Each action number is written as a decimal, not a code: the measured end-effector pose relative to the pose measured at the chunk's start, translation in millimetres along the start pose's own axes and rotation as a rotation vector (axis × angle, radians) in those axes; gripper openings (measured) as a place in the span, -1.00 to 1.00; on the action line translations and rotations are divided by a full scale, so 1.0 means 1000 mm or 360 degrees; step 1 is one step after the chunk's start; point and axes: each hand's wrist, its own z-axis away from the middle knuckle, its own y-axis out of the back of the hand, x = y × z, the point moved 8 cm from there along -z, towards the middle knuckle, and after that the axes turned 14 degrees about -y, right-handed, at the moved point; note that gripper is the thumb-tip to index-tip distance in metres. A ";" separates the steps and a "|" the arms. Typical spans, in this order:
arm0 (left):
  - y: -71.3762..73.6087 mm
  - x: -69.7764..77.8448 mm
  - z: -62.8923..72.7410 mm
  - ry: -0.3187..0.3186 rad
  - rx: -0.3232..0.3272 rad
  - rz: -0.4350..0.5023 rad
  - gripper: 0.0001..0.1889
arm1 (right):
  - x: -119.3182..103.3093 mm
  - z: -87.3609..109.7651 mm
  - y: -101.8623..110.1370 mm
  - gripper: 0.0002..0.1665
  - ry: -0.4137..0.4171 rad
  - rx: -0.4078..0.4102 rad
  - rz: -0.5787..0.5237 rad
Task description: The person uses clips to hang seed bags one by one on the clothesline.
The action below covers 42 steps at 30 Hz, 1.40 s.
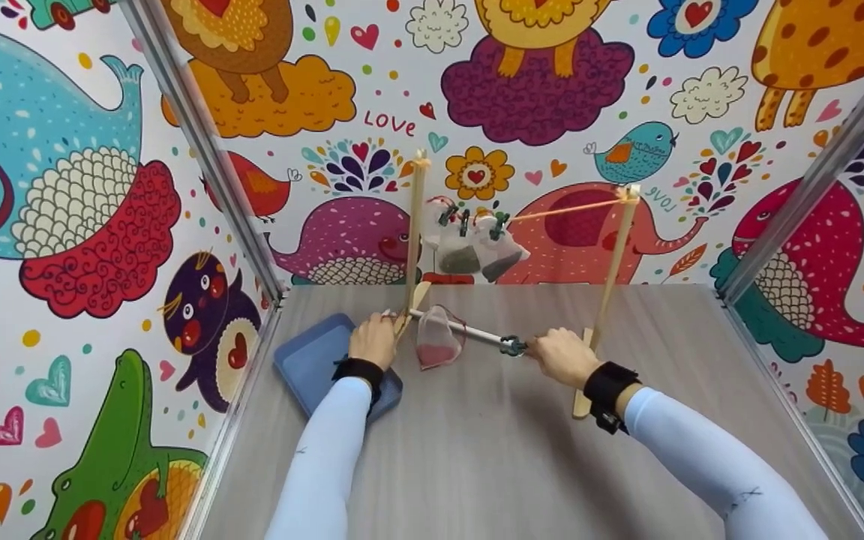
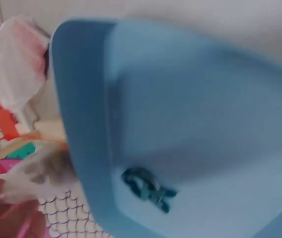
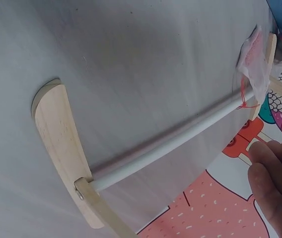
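Note:
In the head view my left hand is beside the left wooden post, above a blue tray. Its fingers pinch a small sheer bag with dark contents, seen in the left wrist view. My right hand holds a dark green clip at its fingertips, in front of the white rod. Another sheer bag, with pink contents and a red string, lies against that rod. Several sheer bags hang by dark clips from the line.
A dark green clip lies in the tray. The right wooden post stands on a rounded wooden foot near my right hand. Patterned walls with metal corner rails enclose the grey tabletop.

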 end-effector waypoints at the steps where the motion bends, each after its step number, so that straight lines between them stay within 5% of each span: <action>1: 0.007 0.001 -0.001 -0.0029 0.0044 -0.0022 -0.85 | 0.000 0.000 0.001 -0.89 0.0008 0.0001 0.0011; 7: 0.041 0.024 -0.008 -0.0287 0.0170 -0.0058 -0.90 | -0.002 -0.002 0.012 -0.90 0.0024 -0.0026 0.0110; 12: 0.064 0.066 -0.019 -0.0499 0.0180 0.0051 -0.95 | -0.007 -0.006 0.042 -0.87 0.0015 0.0003 0.0227; 20: 0.110 0.146 -0.052 -0.0740 0.0192 -0.0157 -0.92 | -0.034 -0.036 0.151 -0.77 -0.0070 0.0267 0.0582; 26: 0.136 0.193 -0.080 -0.0830 0.0210 -0.0021 -0.84 | -0.054 -0.066 0.218 -0.77 -0.0145 0.0397 0.0726; 35: 0.159 0.219 -0.122 -0.0758 0.0248 0.0014 -0.73 | -0.056 -0.102 0.238 -0.83 -0.0100 0.0036 0.0919; 42: 0.172 0.219 -0.137 -0.0710 0.0272 0.0028 -0.82 | -0.067 -0.105 0.236 -0.79 0.0053 0.0027 0.0993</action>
